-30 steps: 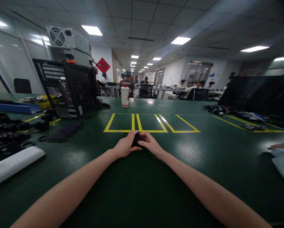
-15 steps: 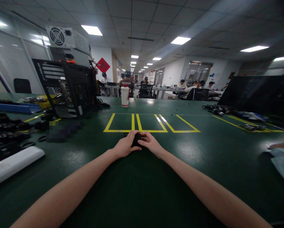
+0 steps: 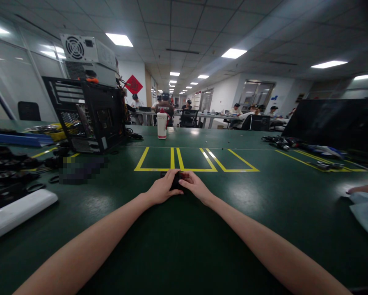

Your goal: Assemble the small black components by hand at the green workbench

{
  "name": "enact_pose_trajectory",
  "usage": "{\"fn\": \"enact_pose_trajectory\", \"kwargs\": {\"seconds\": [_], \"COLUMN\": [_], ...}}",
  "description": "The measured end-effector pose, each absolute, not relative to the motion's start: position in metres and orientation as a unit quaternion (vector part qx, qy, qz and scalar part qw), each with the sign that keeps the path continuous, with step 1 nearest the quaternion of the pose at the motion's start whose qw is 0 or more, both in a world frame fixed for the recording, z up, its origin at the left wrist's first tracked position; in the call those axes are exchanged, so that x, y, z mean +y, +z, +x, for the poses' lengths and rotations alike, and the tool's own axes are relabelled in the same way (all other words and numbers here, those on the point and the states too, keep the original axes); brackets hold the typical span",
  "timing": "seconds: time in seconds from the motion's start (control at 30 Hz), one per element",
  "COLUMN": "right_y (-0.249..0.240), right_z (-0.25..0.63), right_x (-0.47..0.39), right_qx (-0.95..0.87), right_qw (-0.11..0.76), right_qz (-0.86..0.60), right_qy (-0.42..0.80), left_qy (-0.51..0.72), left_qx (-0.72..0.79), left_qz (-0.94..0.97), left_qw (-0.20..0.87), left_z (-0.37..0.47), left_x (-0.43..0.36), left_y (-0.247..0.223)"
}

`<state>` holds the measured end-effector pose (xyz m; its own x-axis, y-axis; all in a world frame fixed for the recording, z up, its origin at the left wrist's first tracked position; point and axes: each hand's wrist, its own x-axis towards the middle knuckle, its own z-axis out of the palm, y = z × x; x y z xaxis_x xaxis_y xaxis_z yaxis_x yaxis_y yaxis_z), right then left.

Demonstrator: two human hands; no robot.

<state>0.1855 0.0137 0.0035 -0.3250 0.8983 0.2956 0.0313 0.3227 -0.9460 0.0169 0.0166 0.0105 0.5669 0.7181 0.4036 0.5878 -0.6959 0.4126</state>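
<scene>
Between my hands is a small black block-like object (image 3: 175,183), resting on or just over the green tabletop (image 3: 177,237); its kind is too dark to make out. My left hand (image 3: 163,188) is wrapped round its left side, thumb toward me and fingers over the top. On its right side my right hand (image 3: 194,186) grips with thumb and bent fingers. Much of the object is covered by the fingers. Just beyond the hands lie yellow tape outlines (image 3: 199,169) on the table.
At left stand an open black computer case (image 3: 88,114) with power supplies (image 3: 88,51) on top, black parts (image 3: 11,164) and a white elongated object (image 3: 20,215). A white cup (image 3: 162,125) stands ahead. Cables (image 3: 282,142) and a dark panel (image 3: 337,123) are at right, near another person's sleeve (image 3: 366,211).
Both hands keep the same hold on the black object, with hardly any movement. The other person's hand and sleeve at the right edge have shifted very slightly.
</scene>
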Motion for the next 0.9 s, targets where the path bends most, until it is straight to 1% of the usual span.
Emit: {"fn": "enact_pose_trajectory", "kwargs": {"seconds": [0.13,0.4,0.73,0.9], "right_y": [0.0057,-0.0021,0.0049,0.0035], "right_z": [0.1862,0.1834,0.1861,0.184], "right_x": [0.011,0.0185,0.0116,0.0126], "right_qx": [-0.669,-0.671,-0.67,-0.668], "right_qw": [0.452,0.486,0.458,0.475], "right_qz": [-0.339,-0.322,-0.341,-0.322], "right_qy": [0.482,0.458,0.475,0.473], "left_qy": [0.278,0.284,0.283,0.283], "left_qx": [0.37,0.366,0.37,0.363], "left_qz": [0.879,0.879,0.877,0.881], "left_qw": [0.117,0.115,0.113,0.111], "left_z": [0.0168,0.0166,0.0169,0.0153], "left_x": [0.0168,0.0179,0.0181,0.0176], "left_y": [0.0103,0.0097,0.0091,0.0099]}}
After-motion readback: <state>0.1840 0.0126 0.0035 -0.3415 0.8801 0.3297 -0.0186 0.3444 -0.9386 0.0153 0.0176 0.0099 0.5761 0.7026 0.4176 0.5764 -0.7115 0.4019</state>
